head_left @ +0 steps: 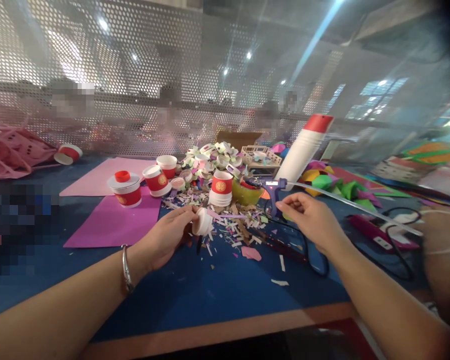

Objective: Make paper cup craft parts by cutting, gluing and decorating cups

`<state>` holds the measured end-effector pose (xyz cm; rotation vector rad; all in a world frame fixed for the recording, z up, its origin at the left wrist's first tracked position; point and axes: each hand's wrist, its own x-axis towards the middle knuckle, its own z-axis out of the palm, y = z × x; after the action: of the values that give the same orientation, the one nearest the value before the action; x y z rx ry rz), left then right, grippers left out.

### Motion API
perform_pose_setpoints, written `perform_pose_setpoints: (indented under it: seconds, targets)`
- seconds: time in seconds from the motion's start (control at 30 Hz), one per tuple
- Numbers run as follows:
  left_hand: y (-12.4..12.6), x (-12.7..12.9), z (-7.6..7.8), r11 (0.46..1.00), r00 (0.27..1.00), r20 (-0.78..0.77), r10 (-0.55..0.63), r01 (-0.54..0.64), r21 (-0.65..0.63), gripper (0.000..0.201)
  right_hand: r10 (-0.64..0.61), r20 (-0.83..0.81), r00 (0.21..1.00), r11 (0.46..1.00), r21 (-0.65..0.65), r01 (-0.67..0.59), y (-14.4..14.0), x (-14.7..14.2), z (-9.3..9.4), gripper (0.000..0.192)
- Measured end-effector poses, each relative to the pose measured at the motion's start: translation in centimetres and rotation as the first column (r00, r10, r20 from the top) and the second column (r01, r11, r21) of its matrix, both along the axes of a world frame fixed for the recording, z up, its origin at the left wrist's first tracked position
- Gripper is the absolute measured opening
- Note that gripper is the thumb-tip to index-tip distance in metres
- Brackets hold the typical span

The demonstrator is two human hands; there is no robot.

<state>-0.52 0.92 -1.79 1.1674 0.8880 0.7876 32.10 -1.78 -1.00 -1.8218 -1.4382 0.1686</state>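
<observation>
My left hand (172, 232) is closed around a small white paper-cup piece (202, 222), its round opening facing sideways. A thin dark object (199, 245) shows just below that piece; I cannot make out what it is. On the right, my right hand (309, 215) pinches at the handle of a purple hot glue gun (274, 192). A long clear glue stick (352, 200) sticks out of the gun's back end. The gun's nozzle lies over a yellow-green bowl (249, 194). Beside the bowl stands a stack of red and white paper cups (221, 187).
Paper scraps (236, 225) litter the blue table (195, 295). Several decorated cups (155, 181) stand at left near purple paper (112, 225). Behind are a heap of cut cup rings (210, 157) and a tall leaning cup stack (302, 150). A black cable (318, 272) loops at right.
</observation>
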Motion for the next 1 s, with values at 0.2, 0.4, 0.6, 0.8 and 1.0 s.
perform_pose_setpoints:
  seconds: [0.2,0.4,0.6,0.8,1.0]
  targets:
    - [0.3,-0.1,-0.1,0.999,0.999,0.018,0.034,-0.034,0.006,0.008,0.11,-0.2,0.974,0.993,-0.02,-0.116,3.2,0.2,-0.7,0.043]
    - [0.8,-0.4,0.0,0.996,0.996,0.012,0.091,-0.091,0.002,0.009,0.163,-0.354,0.921,0.981,-0.043,-0.19,4.8,-1.0,-0.8,0.047]
    - [1.4,-0.5,0.1,0.992,0.992,0.009,0.124,-0.123,-0.016,0.005,0.119,-0.298,0.947,0.993,0.023,-0.117,3.2,-1.1,0.1,0.046]
    - [1.6,-0.4,0.0,0.994,0.994,0.024,0.106,-0.106,-0.008,0.011,0.239,-0.096,0.966,0.971,0.036,-0.237,0.3,-3.5,1.1,0.05]
    - [1.7,-0.3,0.2,0.993,0.993,0.039,0.116,-0.116,-0.007,0.009,0.494,0.082,0.866,0.868,-0.097,-0.486,-2.1,-6.4,1.0,0.044]
